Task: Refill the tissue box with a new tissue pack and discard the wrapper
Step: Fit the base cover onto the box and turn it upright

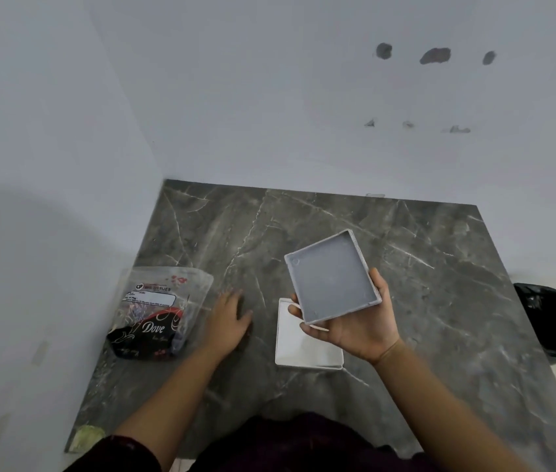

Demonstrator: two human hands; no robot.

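Dark marble table (405, 267), white corner walls. White box (303, 345) open — right hand (358, 321) grips its grey lid (332, 277); left hand (232, 318) flat, spread.

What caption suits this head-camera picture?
Right hand lifts grey square lid above open white tissue box; left hand flat on marble table.

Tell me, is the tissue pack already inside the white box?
No, the tissue pack lies on the table left of the open white box, while the right hand holds the lid.
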